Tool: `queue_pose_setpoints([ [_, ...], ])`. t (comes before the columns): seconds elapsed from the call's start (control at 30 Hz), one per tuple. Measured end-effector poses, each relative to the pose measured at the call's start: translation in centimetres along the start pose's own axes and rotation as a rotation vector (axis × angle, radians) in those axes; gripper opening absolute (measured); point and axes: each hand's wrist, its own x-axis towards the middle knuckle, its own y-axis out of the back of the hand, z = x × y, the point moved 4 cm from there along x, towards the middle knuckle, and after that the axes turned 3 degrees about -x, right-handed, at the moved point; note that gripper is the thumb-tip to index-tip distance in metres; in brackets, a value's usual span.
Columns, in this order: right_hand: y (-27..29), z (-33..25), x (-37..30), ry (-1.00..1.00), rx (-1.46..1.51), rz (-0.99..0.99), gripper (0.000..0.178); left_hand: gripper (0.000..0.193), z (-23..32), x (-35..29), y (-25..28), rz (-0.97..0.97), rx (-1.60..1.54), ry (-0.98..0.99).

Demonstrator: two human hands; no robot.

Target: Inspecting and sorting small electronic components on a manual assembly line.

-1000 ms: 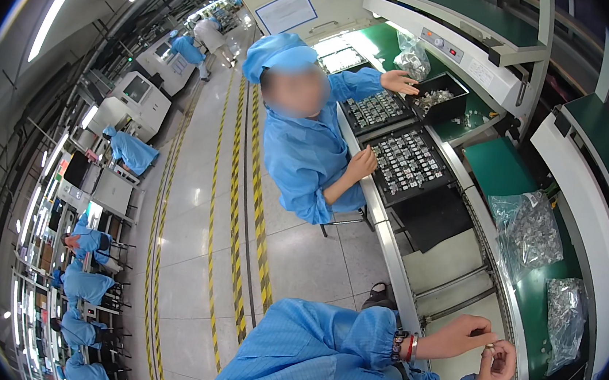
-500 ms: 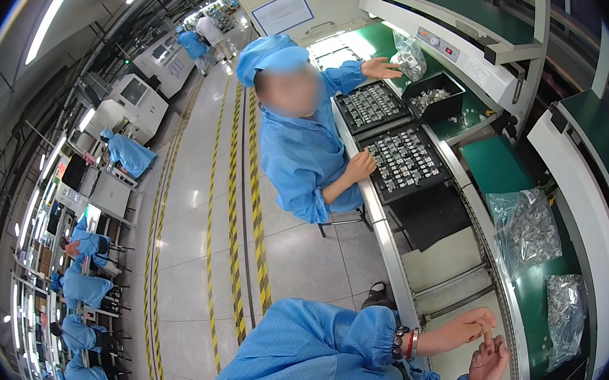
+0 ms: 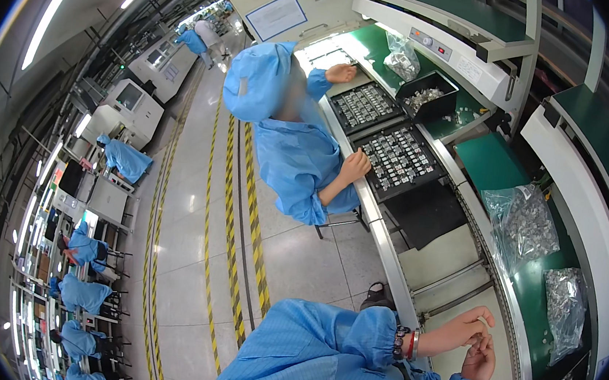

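Note:
At the lower right, my left hand [image 3: 456, 331], with a beaded bracelet and a red band at the wrist, reaches over the pale conveyor. Its fingers are bent and closed, with the tips meeting those of my right hand [image 3: 479, 361]. My right hand is also closed, fingers curled upward under the left fingertips. Whatever sits between the fingertips, if anything, is too small to make out. Nearest on the green bench to the right lies a clear bag of small metallic parts [image 3: 564, 310]. Beyond it is a larger bag of similar parts [image 3: 525, 224].
A co-worker in blue [image 3: 296, 160] sits ahead, one hand by a black tray of small parts [image 3: 399, 159]. A second filled tray [image 3: 364, 106] and a black bin [image 3: 431, 96] stand farther off. The conveyor's metal rail [image 3: 387, 249] runs along the left side. White-framed shelving [image 3: 575, 194] rises at right.
My two hands have come closer, my right fingers now curling against the left fingertips. The co-worker has turned toward the trays and lowered the raised far hand.

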Motion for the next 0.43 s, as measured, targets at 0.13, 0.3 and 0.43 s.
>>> queue_pose_setpoints([
  [0.13, -0.1, 0.1, -0.3, -0.025, -0.11, 0.017, 0.031, 0.016, -0.2, 0.0, 0.1, 0.003, 0.033, 0.008],
  [0.3, -2.1, -0.1, -0.8, -0.034, -0.121, 0.064, 0.03, 0.02, -0.3, -0.1, 0.3, 0.007, -0.043, 0.103],
  [0.43, -1.1, 0.1, 0.0, -0.005, -0.103, -0.225, 0.036, 0.022, -1.0, 0.1, 0.9, 0.017, -0.079, 0.091],
])
